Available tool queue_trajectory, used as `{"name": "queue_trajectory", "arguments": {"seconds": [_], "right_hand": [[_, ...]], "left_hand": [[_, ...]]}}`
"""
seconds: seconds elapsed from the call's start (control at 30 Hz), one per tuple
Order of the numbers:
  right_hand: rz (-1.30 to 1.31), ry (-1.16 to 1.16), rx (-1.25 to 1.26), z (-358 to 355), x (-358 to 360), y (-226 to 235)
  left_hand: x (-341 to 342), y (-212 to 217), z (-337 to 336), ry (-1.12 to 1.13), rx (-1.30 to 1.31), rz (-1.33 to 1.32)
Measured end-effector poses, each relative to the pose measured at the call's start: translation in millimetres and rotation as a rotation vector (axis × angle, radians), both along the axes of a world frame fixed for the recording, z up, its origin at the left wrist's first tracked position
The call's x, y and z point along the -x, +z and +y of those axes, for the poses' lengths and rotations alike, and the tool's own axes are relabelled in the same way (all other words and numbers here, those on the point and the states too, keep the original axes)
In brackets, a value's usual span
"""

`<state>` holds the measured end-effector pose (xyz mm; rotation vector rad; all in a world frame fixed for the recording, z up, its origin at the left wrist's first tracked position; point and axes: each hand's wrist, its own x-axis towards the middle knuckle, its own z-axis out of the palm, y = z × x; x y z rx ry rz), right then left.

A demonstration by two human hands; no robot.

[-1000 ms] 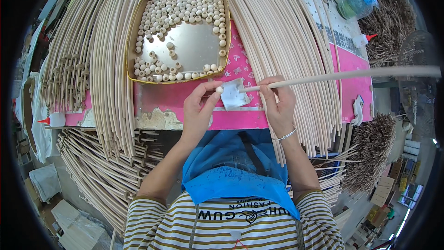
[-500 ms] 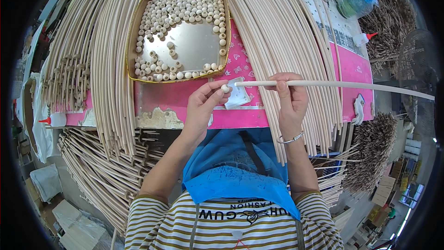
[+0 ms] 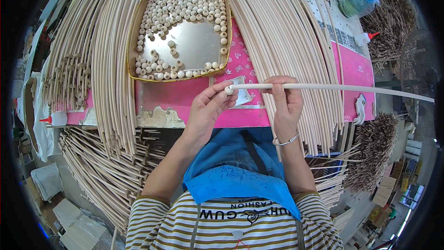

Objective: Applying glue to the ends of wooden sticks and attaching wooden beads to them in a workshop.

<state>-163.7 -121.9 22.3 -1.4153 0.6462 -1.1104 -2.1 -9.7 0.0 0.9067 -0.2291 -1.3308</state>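
Between the fingertips of my left hand (image 3: 209, 106) is a pale wooden bead (image 3: 229, 90), pinched. My right hand (image 3: 286, 102) grips a long, thin wooden rod (image 3: 351, 88) near its left end. That end meets the bead; whether it sits inside the hole I cannot tell. Beneath the rod's tip lies a small clear plastic tray (image 3: 241, 96) on the pink table cover. Beyond my left hand stands a shallow gold-rimmed box (image 3: 130, 51) holding many loose wooden beads (image 3: 194, 0).
Long rods (image 3: 282, 41) lie on the table's right, more rods (image 3: 111, 65) on its left, some with wooden discs. Red-tipped glue bottles (image 3: 363, 39) and a plastic jar (image 3: 359, 3) stand near the edges. Below the table are further rod bundles (image 3: 106, 176). A fan (image 3: 418, 65) is at right.
The rod has moved left with my right hand, and its end has closed the gap to the bead. My left hand has shifted slightly right, still pinching the bead.
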Motion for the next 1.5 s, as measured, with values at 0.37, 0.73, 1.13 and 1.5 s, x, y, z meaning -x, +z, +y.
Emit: {"name": "queue_trajectory", "arguments": {"seconds": [0.37, 0.73, 1.13, 1.5], "right_hand": [[0.085, 0.055, 0.134, 1, 7, 1], [-0.004, -0.151, 0.006, 30, 0, -15], [0.978, -0.223, 0.769, 31, 113, 67], [1.059, -0.207, 0.617, 48, 188, 10]], "left_hand": [[6, -6, 2, 0.048, 0.037, -0.110], [12, -12, -10, 0.101, 0.084, -0.165], [-1, 21, -31, 0.207, 0.150, -0.252], [-59, 29, -28, 0.276, 0.192, -0.463]]}}
